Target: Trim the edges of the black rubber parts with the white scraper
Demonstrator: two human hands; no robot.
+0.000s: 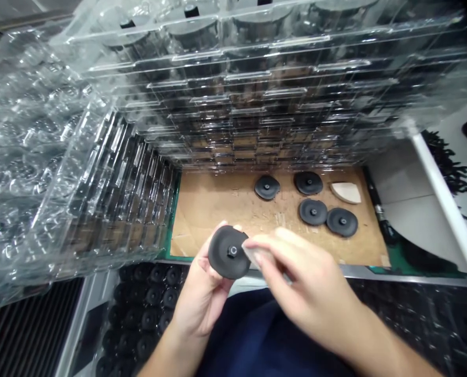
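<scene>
A black disc-shaped part (227, 254) with a small raised hub at its middle is gripped at its edge by my left hand (199, 293). My right hand (300, 267) pinches a small pale grey piece (257, 255), whose exact kind I cannot make out, and it meets the disc's right edge. Beyond my hands, several similar black discs lie on brown cardboard (209, 199), among them one disc (267, 187) apart from the others and another disc (342, 222) at the right. A pale wedge-shaped piece (346, 192) lies near them.
Tall stacks of clear plastic trays rise at the back (257, 94) and on the left (79, 167). A white panel edge (445, 193) stands on the right, with dark branching parts (445, 157) beyond it. Below, a tray of black parts (147, 303) sits at the lower left.
</scene>
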